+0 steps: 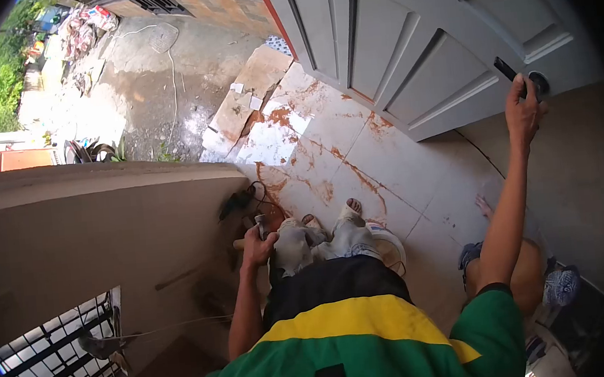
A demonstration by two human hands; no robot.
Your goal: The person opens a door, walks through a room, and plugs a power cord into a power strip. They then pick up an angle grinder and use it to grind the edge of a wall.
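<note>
The right hand (pixel 525 108) reaches up to the grey panelled door (pixel 439 69), its grip curled closed about the black door handle (pixel 503 68), whose end pokes out past the fingers. The handle sits near the door's edge, in front of a dark round plate (pixel 539 84). Down by the left knee, the left hand (pixel 257 250) has its grip closed around a hammer (pixel 260 222) (the palm covers much of it, so its full shape is hard to make out). Just beyond lies a dark green power tool (pixel 233 204) with a cord, close to the wall (pixel 119 233). A white bucket (pixel 401 248) stands by the right leg, on floor tiles (pixel 394 170) smeared with reddish dirt. Another person's bare knee (pixel 528 273) shows beneath the right arm.
</note>
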